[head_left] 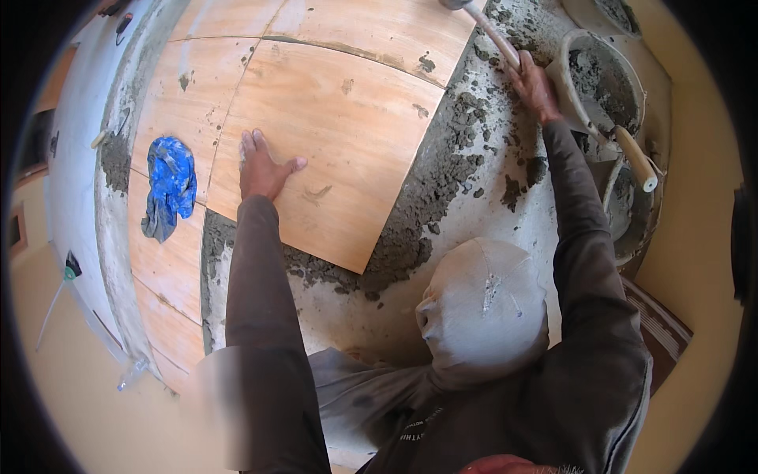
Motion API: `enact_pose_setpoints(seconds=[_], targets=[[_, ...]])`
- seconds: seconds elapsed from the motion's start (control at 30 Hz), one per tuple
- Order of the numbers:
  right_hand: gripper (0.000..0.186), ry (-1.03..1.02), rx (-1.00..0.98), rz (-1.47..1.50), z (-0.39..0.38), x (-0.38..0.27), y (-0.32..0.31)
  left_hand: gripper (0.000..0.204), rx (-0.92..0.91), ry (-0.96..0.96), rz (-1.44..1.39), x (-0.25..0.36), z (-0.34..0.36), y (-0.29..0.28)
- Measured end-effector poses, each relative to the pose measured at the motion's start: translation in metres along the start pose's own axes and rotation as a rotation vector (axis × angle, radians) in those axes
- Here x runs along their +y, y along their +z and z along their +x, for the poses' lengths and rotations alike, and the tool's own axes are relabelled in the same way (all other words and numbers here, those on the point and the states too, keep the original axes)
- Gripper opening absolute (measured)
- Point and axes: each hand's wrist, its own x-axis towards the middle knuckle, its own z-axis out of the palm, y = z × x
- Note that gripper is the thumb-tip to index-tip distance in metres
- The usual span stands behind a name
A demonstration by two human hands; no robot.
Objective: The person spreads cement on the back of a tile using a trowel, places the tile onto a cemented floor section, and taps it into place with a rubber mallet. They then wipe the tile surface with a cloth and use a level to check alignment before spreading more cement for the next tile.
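My left hand (264, 167) lies open on the left part of a square wood-look floor tile (347, 118), its thumb and fingers spread. Grey mortar (442, 186) shows under and beyond the tile's right and near edges. My right hand (534, 88) is wrapped round the shaft of a mallet (494, 37), held out past the tile's far right corner. Only part of the mallet's dark head shows at the top rim of the picture. The tile lies beside other wood-look tiles (185, 87), some with mortar spots on them.
A crumpled blue cloth (171, 186) lies on the tiles to the left. On the right stand a bucket (564, 71) of mortar and a second bucket (632, 229), with a tool's pale handle (636, 158) between them. A yellowish wall (699, 166) rises behind.
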Motion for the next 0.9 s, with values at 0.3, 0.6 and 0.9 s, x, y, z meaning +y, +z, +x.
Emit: enact_pose_setpoints(seconds=[0.3,0.6,0.9], targets=[[0.033,0.615,-0.066,1.237,-0.161,-0.131,-0.021,0.128,-0.048,-0.029,0.122,-0.006,0.002,-0.008],[0.027,0.841,0.178,1.461,-0.231,-0.203,0.025,0.130,-0.023,0.004,0.095,-0.010,0.013,0.000],[0.029,0.698,0.084,1.297,-0.195,-0.206,0.016,0.129,-0.024,0.002,0.070,-0.010,0.007,0.002]])
